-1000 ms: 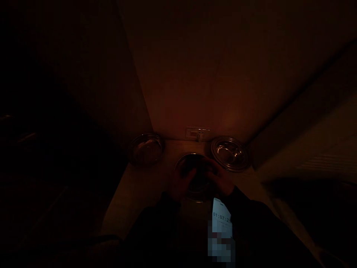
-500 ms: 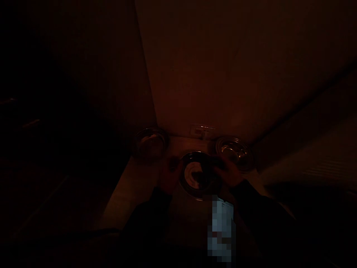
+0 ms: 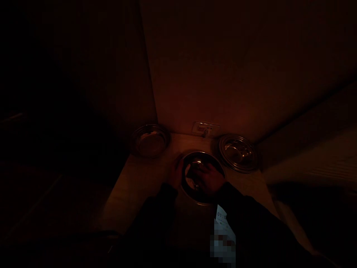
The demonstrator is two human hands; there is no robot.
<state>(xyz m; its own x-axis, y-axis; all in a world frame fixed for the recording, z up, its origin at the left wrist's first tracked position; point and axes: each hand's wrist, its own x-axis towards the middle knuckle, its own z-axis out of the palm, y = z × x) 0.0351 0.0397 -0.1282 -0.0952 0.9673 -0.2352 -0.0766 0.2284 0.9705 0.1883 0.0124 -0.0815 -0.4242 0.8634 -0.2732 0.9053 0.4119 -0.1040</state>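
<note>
In dim reddish light, a round shiny metal bowl (image 3: 202, 204) sits on a wooden tabletop in front of me. My left hand (image 3: 176, 173) is at its left rim, with the fingers curled along the side. Over the bowl, my right hand (image 3: 209, 178) reaches in from the right. Its fingers stretch toward the bowl's inside, and their tips are lost in shadow. Whether anything lies beneath those fingers is too dark to make out.
Another metal bowl (image 3: 150, 141) stands at the back left, and stacked metal dishes (image 3: 238, 153) are at the back right. A wall socket (image 3: 206, 128) with a plug is behind the wooden tabletop (image 3: 134, 186). Near my right forearm glows a lit screen (image 3: 225, 230).
My right hand has moved from the bowl's right rim to over its inside. My left hand stays at the left rim. The view has shifted slightly.
</note>
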